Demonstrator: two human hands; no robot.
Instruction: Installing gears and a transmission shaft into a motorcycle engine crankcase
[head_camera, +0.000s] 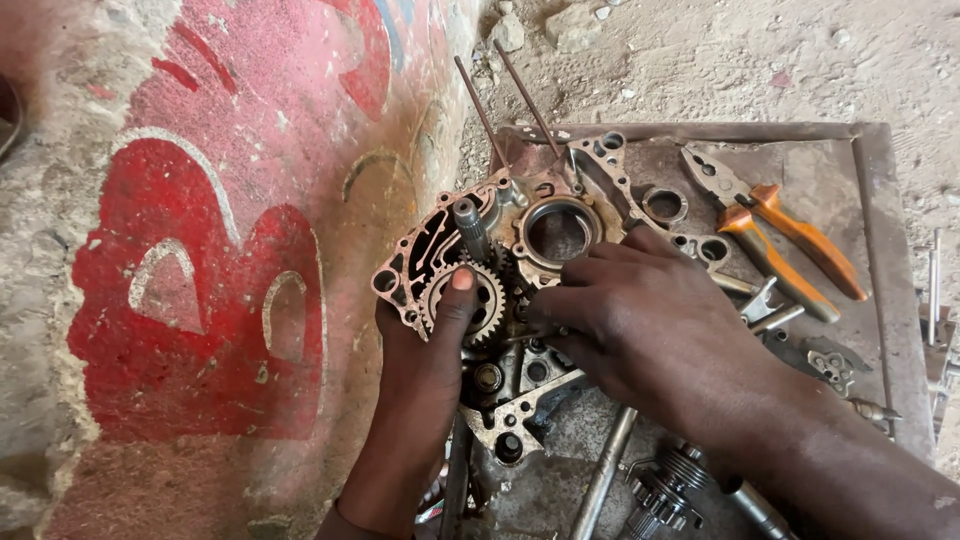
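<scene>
Red-painted wall fills your whole left side, so there's barely any room that way. Your engine case sits on the rusty metal tray, long axis running from near you up toward the top right, tight against that wall. Your right hand lies over its middle, fingers curled onto the case; can't tell if they're pinching anything. Your left hand holds the wall-side edge, thumb pressed on the gear. Orange-handled pliers lie well clear on the right.
</scene>
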